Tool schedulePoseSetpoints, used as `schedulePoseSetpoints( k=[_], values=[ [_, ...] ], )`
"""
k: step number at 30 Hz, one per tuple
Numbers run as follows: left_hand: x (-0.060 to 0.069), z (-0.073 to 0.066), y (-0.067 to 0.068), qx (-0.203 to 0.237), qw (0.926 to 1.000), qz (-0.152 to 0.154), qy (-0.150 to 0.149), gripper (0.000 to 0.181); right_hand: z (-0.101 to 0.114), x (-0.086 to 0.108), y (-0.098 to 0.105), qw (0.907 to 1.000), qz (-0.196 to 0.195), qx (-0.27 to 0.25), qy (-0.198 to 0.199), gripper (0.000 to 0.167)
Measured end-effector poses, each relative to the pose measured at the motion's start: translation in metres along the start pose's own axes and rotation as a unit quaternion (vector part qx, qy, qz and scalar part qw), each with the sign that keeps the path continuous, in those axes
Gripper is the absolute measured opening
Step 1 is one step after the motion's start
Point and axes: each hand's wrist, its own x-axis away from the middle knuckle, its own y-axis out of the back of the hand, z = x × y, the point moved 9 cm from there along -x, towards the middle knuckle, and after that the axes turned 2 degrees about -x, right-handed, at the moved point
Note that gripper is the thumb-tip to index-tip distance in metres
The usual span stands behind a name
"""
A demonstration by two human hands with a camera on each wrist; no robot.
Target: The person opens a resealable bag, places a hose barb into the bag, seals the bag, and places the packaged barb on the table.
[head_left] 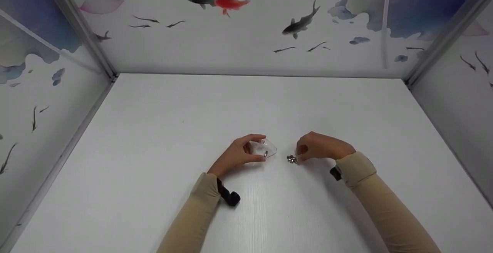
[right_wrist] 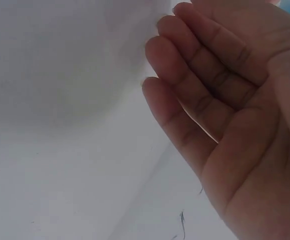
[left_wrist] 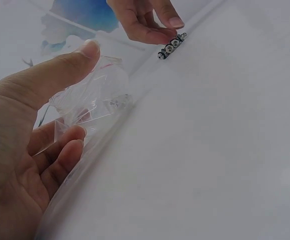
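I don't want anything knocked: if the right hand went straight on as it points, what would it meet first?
Probably the small metal parts on the white table, close beside the right hand; whether they already touch is unclear.

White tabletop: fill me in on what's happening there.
A person's left hand holds a clear plastic bag with something small and metallic showing in it. The right hand is down at a small cluster of shiny metal parts on the white tabletop, apart from the bag; whether it grips any is unclear.
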Motion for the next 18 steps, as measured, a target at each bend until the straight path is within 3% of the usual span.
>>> schedulePoseSetpoints(
  k=[10,18],
  values=[
    [0.0007,0.0011,-0.0003,0.011,0.9999,0.004,0.003,0.065,0.0034,-0.0003,-0.0027,0.9991,-0.003,0.007,0.041,0.008],
    [0.0003,0.0018,-0.0012,0.006,1.0,0.007,0.002,0.066,0.0038,-0.0003,-0.0028,0.999,-0.001,0.007,0.043,0.009]
  ],
)
